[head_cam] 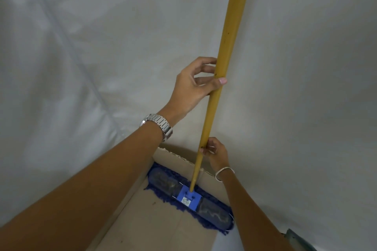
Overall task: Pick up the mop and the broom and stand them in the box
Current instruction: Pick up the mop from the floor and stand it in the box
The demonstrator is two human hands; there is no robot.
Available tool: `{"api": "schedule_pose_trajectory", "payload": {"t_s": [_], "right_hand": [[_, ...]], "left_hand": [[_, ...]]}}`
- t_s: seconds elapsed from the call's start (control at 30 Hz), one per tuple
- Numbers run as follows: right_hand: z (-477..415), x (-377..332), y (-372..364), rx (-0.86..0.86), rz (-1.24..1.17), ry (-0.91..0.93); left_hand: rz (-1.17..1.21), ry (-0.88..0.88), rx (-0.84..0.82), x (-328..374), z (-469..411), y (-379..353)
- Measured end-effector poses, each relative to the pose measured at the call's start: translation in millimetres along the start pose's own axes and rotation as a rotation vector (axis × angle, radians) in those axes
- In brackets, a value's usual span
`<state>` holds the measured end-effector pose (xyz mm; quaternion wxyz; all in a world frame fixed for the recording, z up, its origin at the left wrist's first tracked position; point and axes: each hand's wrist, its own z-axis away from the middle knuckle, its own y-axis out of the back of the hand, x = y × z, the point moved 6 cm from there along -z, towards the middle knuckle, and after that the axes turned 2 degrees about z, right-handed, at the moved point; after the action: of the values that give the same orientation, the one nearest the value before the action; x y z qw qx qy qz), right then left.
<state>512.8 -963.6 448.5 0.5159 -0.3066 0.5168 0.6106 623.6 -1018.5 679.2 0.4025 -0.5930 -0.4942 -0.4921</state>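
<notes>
1. Your left hand [191, 85] grips the mop [219, 79] partway up its yellow handle, thumb pressed across the front of the pole and fingers [206, 61] curled behind it, clamped on the wood.
2. Your right hand [216, 154] holds the same handle lower down, just above the box rim, its fingers closed around the pole from the right side.
3. The mop stands nearly upright, its handle rising out of the top of the frame and leaning slightly to the right.
4. The mop's flat blue head [189, 199] sits inside the cardboard box [155, 228], lying along the far wall on the box floor, its fringed blue pad running from the left wall toward the lower right.
5. A blue plastic bracket [188, 199] joins the handle to the middle of the head.
6. A silver metal watch [161, 125] circles your left wrist; a thin pale bangle [223, 172] circles your right wrist.
7. The box stands against a backdrop of white sheeting [102, 47], creased and draped behind and to both sides.
8. The broom is not in view.
</notes>
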Motion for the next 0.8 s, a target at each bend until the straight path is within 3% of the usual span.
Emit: {"api": "schedule_pose_trajectory", "payload": {"t_s": [0.17, 0.4, 0.63, 0.8], "right_hand": [[0.0, 2.7, -1.8, 0.018, 0.115, -0.043], [32.7, 0.4, 12.4, 0.070, 0.111, -0.145], [117.8, -20.4, 64.6, 0.182, 0.188, -0.086], [213.0, -68.5, 117.7, 0.337, 0.461, 0.066]], "left_hand": [[-0.124, -0.107, 0.118, 7.6, 6.6, 15.2], [-0.167, -0.081, 0.162, 18.2, 35.8, 27.4], [-0.315, 0.054, 0.047, 24.8, 107.7, 48.3], [-0.649, -0.045, -0.038, 62.1, 176.1, 48.7]]}}
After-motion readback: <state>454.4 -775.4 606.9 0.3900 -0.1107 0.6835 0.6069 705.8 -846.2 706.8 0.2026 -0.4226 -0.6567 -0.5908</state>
